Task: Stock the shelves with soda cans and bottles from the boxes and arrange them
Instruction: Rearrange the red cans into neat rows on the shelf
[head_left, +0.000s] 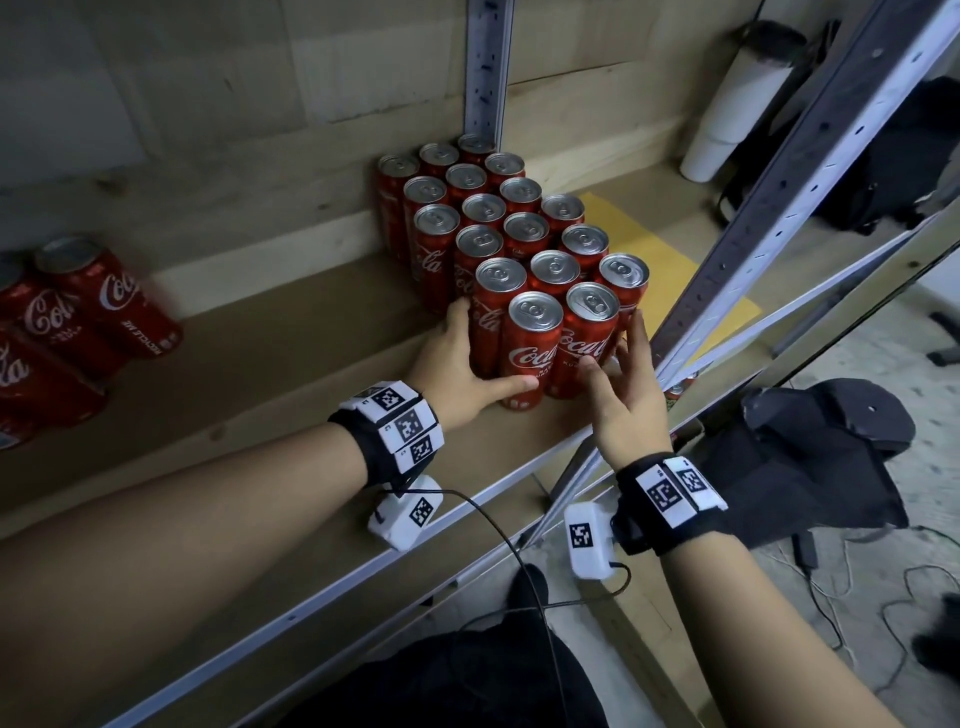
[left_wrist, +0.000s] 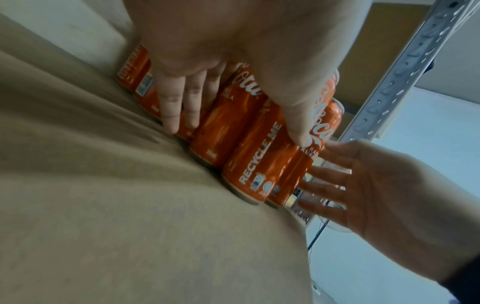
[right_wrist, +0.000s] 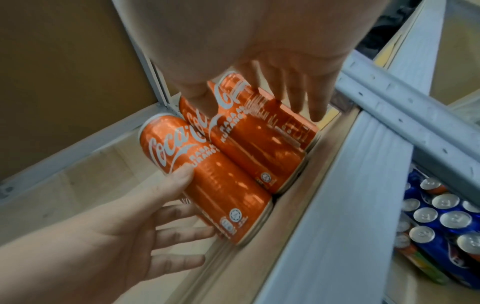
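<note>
A block of red slim cola cans (head_left: 519, 228) stands upright on the wooden shelf (head_left: 260, 395), against the back right corner. My left hand (head_left: 457, 364) lies flat along the left side of the front cans, its thumb across the front-left can (head_left: 532, 353). My right hand (head_left: 628, 384) has straight fingers beside the front-right can (head_left: 587, 338), thumb touching its front. The left wrist view shows my left hand (left_wrist: 246, 51) with fingers stretched along the cans and the "RECYCLE ME" can (left_wrist: 254, 160). The right wrist view shows my right hand (right_wrist: 285, 61) over the front-right can (right_wrist: 259, 139).
More red cans (head_left: 78, 322) stand at the shelf's far left. A perforated metal upright (head_left: 779, 208) rises just right of my right hand. A yellow sheet (head_left: 660, 260) lies beside the block. Blue cans (right_wrist: 441, 222) sit below the shelf. A black bag (head_left: 810, 457) lies on the floor.
</note>
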